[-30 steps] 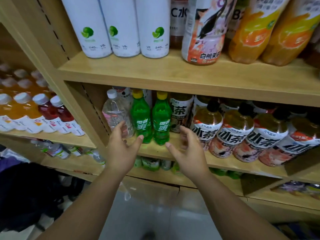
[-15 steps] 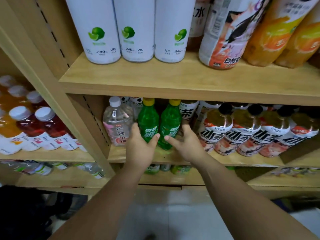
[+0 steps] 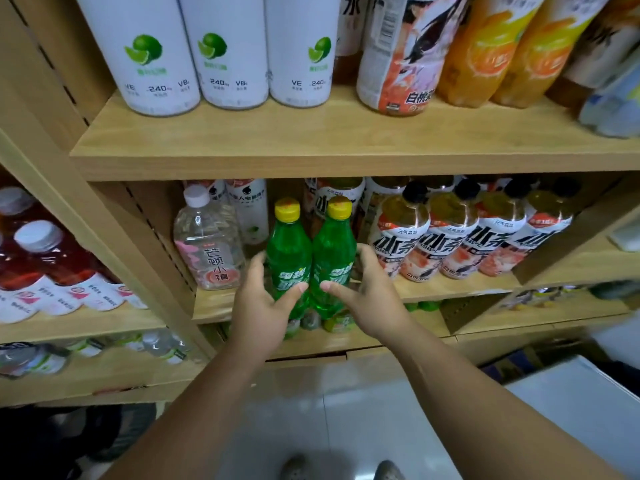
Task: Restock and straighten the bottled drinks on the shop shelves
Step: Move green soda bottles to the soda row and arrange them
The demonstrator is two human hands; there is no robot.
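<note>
Two green soda bottles with yellow caps stand side by side on the middle shelf. My left hand wraps the left green bottle, fingers on its left side and thumb across its label. My right hand wraps the right green bottle the same way from the right. The two thumbs nearly meet in front of the labels. Both bottles are upright and touch each other.
A clear bottle with a pink label stands left of the green pair, and a row of tea bottles stands right. White lime bottles and orange bottles fill the shelf above. Red drinks fill the left bay. A white box sits on the floor.
Both hands moved forward from in front of the shelf edge and closed round the two green bottles. The view has come closer to the shelf.
</note>
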